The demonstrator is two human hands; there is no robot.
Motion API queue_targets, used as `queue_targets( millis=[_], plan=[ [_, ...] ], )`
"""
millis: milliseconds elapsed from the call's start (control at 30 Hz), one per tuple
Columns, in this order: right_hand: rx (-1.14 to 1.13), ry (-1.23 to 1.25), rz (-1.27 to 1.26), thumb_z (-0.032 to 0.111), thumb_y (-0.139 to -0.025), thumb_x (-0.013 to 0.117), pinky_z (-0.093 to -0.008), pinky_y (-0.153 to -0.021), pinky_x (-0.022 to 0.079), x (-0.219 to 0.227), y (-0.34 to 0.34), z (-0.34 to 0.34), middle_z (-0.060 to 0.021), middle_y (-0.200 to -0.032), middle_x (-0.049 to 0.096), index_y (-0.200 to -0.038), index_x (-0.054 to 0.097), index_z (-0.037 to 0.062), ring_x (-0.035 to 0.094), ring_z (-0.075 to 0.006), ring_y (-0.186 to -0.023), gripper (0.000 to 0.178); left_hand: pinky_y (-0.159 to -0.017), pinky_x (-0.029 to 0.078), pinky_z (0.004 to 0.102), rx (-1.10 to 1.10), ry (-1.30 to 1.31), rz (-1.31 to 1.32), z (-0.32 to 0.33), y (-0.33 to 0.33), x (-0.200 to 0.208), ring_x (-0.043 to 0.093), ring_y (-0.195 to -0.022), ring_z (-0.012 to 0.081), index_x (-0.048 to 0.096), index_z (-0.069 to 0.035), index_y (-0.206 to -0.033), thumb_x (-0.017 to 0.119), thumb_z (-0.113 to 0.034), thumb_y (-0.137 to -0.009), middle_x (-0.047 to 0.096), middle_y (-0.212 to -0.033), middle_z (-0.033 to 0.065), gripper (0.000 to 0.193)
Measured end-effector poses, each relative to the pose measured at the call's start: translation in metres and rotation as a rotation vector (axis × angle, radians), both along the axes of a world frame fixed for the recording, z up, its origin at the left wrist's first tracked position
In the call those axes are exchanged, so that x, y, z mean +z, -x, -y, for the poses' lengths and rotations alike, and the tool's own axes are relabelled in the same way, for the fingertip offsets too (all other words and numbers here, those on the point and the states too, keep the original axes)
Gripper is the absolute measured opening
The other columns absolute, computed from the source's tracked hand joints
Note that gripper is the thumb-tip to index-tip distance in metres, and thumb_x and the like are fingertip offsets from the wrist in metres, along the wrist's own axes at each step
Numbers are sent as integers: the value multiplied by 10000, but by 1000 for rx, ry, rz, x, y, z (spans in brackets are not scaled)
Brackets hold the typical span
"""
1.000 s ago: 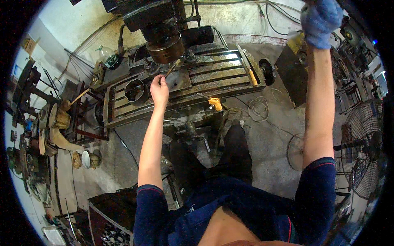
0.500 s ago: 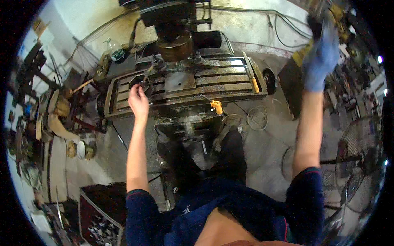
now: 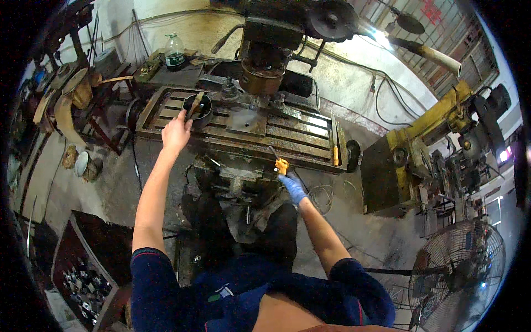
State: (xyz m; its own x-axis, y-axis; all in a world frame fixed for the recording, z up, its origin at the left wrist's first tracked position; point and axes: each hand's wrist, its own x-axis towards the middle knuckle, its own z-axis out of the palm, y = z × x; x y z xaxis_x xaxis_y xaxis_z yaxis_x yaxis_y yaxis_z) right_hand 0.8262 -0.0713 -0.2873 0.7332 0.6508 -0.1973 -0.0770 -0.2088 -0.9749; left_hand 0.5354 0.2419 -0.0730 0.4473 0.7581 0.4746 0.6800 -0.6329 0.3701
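Note:
My bare left hand (image 3: 177, 133) is closed at the near left rim of a round black pot (image 3: 204, 119) on the machine table. Its fingers pinch what looks like a brush (image 3: 197, 103), whose tan end lies over the pot's opening. The blue-gloved right hand (image 3: 293, 187) is at the front of the table, its fingertips at the lower end of a yellow air blow gun (image 3: 282, 165) with a thin metal nozzle. Blur hides whether those fingers grip it. Behind the pot rises the milling machine's head (image 3: 263, 77) over the slotted table (image 3: 304, 138).
A yellow-handled file-like tool (image 3: 335, 149) lies at the table's right end. A clear bottle (image 3: 174, 52) stands back left. To the right are a yellow-green machine (image 3: 387, 171) and a standing fan (image 3: 456, 271). A bin of metal parts (image 3: 88, 288) sits lower left.
My right hand has come from far up on the right, down and inward to the blow gun. The left hand stays at the pot. The view has turned and shifted to the right.

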Motion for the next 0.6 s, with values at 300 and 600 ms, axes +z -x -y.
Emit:
queue_targets(
  millis=[300, 600],
  plan=[
    [-101, -194, 215, 196, -743, 698, -262, -681, 430, 72, 60, -8, -17, -873, 581, -1073, 524, 30, 516, -111, -758, 408, -680, 467, 386, 44, 202, 295, 25, 87, -16, 614, -787, 310, 577, -63, -1069, 548, -305, -824, 640, -830, 156, 346],
    [173, 311, 754, 341, -712, 684, -346, -784, 467, 229, 54, 16, -173, -979, 605, -1123, 508, -27, 588, -243, -901, 579, -682, 465, 401, 147, 608, 19, 84, 179, -140, 609, -775, 338, 629, -16, -938, 577, -240, -788, 626, -794, 194, 274]
  ],
)
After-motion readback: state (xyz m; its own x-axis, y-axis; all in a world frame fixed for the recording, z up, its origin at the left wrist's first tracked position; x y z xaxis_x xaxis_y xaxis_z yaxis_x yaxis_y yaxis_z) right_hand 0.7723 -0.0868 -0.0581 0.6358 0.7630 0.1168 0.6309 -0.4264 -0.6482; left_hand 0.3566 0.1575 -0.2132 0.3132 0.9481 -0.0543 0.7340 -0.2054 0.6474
